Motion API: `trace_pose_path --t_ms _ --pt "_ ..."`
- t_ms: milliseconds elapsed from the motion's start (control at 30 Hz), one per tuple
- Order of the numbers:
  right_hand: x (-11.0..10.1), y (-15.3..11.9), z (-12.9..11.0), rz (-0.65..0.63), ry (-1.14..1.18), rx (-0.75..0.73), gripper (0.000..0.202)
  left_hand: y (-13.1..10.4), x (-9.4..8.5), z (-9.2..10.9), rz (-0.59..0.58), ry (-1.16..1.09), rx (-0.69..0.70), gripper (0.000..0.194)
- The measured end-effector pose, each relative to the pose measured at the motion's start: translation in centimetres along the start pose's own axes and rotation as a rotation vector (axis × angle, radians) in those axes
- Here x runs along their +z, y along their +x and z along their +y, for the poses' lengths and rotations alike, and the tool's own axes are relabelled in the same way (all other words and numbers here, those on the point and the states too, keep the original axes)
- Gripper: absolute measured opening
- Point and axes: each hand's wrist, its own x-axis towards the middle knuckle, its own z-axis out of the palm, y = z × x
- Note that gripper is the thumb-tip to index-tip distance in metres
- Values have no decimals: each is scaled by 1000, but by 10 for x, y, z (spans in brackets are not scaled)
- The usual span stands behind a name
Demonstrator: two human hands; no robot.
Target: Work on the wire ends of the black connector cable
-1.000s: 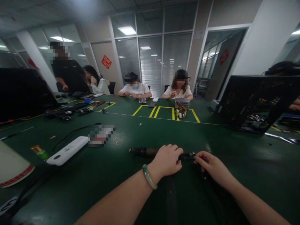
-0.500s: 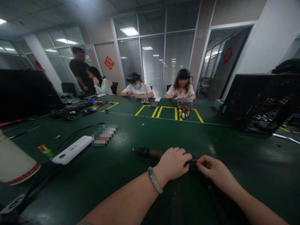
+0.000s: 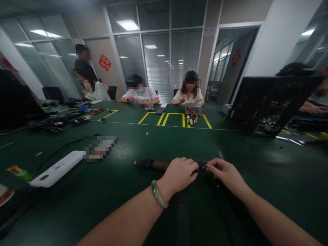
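Your left hand point(image 3: 180, 176) is closed over dark cylindrical tool point(image 3: 153, 164), frame center; right hand point(image 3: 225, 174) pinches small dark part point(image 3: 205, 164) at its right end.

Glass partitions behind green table point(image 3: 120, 198).

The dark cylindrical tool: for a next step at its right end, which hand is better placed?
Probably the right hand: its fingertips pinch at the small metallic piece there, while the left hand holds the dark tool.

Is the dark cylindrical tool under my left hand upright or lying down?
Lying down: the tool stretches sideways along the green tabletop, with your left hand over it.
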Motion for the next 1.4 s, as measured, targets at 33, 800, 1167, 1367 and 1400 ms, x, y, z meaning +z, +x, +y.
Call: trace_pose_path --t_ms 33,800,1167,1367,1400 --pt "2 -1 -2 -37 -28 -4 28 0 0 -1 1 -9 3 12" --pt "13 -11 -19 -97 -380 -130 16 0 9 -7 64 -99 25 11" --pt "17 -12 -10 -143 -295 -78 17 0 5 -11 40 -137 112 11" --pt "19 -13 -15 -146 -280 -48 15 -1 7 -9 50 -161 124 10" --pt "19 -13 -15 -141 -280 -51 15 -1 8 -8 57 -162 112 10"
